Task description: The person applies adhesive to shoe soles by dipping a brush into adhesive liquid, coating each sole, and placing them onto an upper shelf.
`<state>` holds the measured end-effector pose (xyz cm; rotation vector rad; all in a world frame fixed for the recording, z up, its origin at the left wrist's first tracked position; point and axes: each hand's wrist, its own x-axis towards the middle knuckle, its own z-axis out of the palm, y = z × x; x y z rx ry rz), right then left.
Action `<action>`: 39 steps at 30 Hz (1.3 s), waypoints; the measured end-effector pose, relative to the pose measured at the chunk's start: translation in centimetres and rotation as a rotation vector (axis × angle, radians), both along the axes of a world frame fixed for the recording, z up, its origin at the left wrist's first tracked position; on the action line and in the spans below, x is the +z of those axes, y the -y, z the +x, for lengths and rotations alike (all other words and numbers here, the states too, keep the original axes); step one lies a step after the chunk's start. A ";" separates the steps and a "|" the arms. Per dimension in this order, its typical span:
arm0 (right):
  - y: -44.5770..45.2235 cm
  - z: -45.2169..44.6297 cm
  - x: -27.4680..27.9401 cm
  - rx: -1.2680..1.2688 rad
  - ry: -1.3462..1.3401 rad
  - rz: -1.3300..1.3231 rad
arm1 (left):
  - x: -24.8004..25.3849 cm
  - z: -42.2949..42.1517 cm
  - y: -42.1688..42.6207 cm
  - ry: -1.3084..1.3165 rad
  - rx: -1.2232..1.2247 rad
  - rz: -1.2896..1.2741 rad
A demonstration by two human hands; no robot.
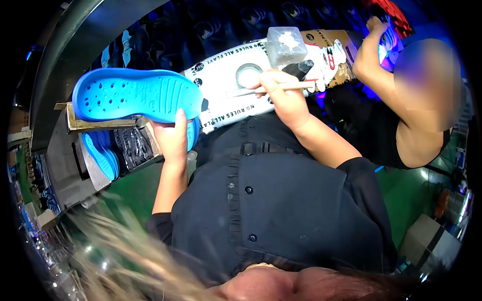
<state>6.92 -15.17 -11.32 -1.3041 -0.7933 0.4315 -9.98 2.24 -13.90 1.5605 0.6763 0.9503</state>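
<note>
My left hand [172,138] grips a bright blue shoe sole [135,95] by its near edge, the thumb lying on top. Its upper face shows small holes and ridges. Part of another blue piece [192,134] shows below it, beside my hand. My right hand [285,100] is closed around the pale handle of a brush [296,86], whose tip points left toward the sole and is apart from it. Just beyond the brush stands a small round jar [249,75] with whitish contents, on a white printed sheet [221,75].
A clear square container [287,46] and a dark pointed object [299,69] sit beyond my right hand. More blue soles [100,155] stack at the lower left by a wooden-edged ledge [83,123]. On the right, a co-worker's arm [374,65] reaches forward.
</note>
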 end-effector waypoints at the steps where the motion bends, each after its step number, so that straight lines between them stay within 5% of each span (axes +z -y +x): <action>1: -0.1 -0.2 0.3 0.023 0.080 -0.026 | 0.5 0.4 0.4 -0.005 -0.042 0.041; 4: -0.7 -0.5 0.5 0.025 0.422 -0.004 | 0.8 0.8 0.8 -0.043 -0.078 0.106; 11: -1.9 -0.8 -0.7 0.022 0.728 0.088 | 0.8 1.1 1.4 -0.059 -0.108 0.157; 21: -1.2 -0.4 -0.7 -0.027 0.598 -0.010 | 0.8 1.3 1.5 -0.057 -0.123 0.222; 39: -2.1 -0.7 -1.2 -0.017 0.742 0.078 | 0.6 2.1 2.3 -0.026 -0.099 0.259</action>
